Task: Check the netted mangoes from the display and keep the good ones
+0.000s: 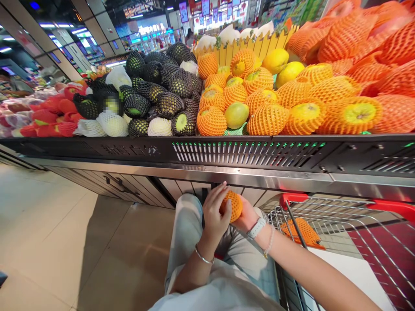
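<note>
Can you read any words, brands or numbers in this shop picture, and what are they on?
Nothing can be read with certainty.
The lit signs at the far end are too small and blurred.
The marks on the black display edge are too faint to read.
The orange foam net held by the left hand and right hand shows no print.

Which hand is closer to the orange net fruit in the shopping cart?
Right: the right hand is left of the netted fruit; the left hand is farther left.
</note>
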{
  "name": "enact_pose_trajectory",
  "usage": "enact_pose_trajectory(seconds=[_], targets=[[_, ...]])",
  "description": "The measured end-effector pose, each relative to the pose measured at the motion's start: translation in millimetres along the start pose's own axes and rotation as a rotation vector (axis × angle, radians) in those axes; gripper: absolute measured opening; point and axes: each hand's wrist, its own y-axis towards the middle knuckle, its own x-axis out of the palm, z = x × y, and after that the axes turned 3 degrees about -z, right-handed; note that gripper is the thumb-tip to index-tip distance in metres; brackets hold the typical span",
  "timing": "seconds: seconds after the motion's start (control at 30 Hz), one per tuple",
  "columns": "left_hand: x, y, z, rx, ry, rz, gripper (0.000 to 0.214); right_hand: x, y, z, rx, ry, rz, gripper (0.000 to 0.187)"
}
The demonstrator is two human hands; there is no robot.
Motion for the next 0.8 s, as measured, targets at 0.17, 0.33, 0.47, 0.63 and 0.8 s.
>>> enact_pose_trajectory(seconds=[0.17,0.33,0.47,0.63,0.8], targets=[[1.1,-1,1,0.031,-0.047,0.028,0.030,-1,-1,1,-0.018,0.002,0.011,0.021],[4.5,-3,3,0.076,-0.075,0.075,0.031,-5,0,3,-0.025,0.016,0.002,0.022],[8.2,-7,1,0.056,-0.091,0.107,0.025,-6,-1,1,-0.028,0.040,-0.016,0.019],[7.9,-9,-3,0.030,-0.083,0.116,0.025,1,-6,2,-0.021,0.045,-0.011,0.040],[1.6,-9,-2,0.085,-0.034,0.043,0.036,7,-9,1,-0.028,0.050,-0.054,0.028]])
